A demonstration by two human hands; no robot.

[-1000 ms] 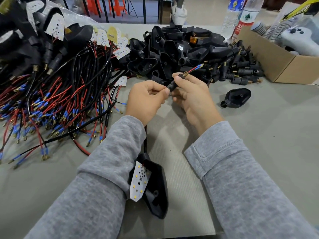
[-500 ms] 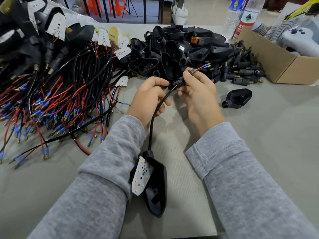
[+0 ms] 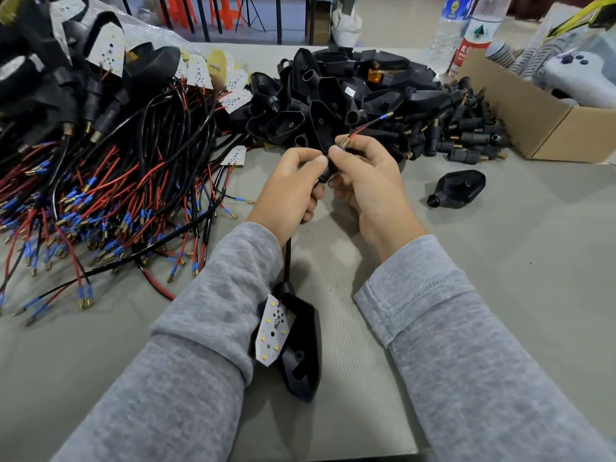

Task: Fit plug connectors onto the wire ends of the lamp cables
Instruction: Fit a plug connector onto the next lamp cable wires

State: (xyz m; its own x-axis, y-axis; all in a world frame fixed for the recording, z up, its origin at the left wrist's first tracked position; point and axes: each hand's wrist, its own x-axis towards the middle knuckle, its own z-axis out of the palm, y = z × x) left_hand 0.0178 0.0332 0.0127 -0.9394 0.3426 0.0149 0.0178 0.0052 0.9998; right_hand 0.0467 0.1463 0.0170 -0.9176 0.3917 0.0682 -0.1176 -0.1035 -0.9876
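Plug connector (image 3: 328, 166), black, pinched between both hands above the grey mat (image 3: 336, 361), brass threaded tip (image 3: 344, 141) poking out past the right thumb. Red and black wire ends (image 3: 371, 123) leading out beyond it toward the pile of black housings (image 3: 333, 95) behind the mat. Left hand (image 3: 290, 188) curled, thumb and forefinger gripping the connector's near end; right hand (image 3: 366, 181) curled round the far end, fingers folded beneath. Lamp cable (image 3: 287, 258) running from under the left hand down to the lamp head (image 3: 300, 348) and its LED board (image 3: 271, 330) on the mat. Bottle labels (image 3: 475, 38) beyond the pile, red characters too small to read.
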